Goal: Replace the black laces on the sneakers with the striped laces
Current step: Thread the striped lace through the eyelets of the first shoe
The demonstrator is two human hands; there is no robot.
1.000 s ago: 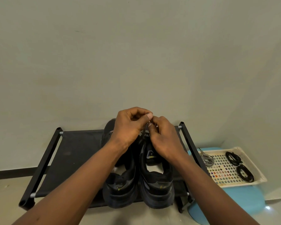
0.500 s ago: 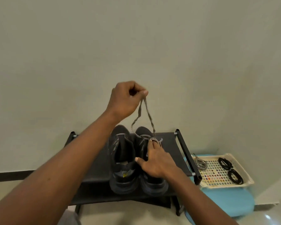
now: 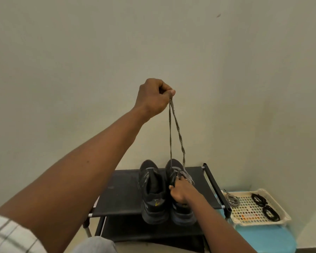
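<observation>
Two black sneakers stand side by side on a black shoe rack (image 3: pixel 120 194), heels toward me: the left sneaker (image 3: pixel 152 192) and the right sneaker (image 3: pixel 182 210). My left hand (image 3: pixel 153 97) is raised high against the wall, pinching both ends of a striped lace (image 3: pixel 177 128) that runs down taut into the right sneaker's front eyelets. My right hand (image 3: pixel 181 191) presses on the right sneaker's tongue, holding it down. A second striped lace (image 3: pixel 231 199) and two coiled black laces (image 3: pixel 264 205) lie in a cream tray.
The cream perforated tray (image 3: pixel 244 219) sits on a light blue stool (image 3: pixel 263 240) right of the rack. A plain wall rises behind. The rack has a lower shelf (image 3: pixel 144 229). My knee shows at the bottom edge.
My left hand has lifted from the sneaker's eyelets up high, drawing the striped lace out taut. My right hand dropped onto the right sneaker and stays there.
</observation>
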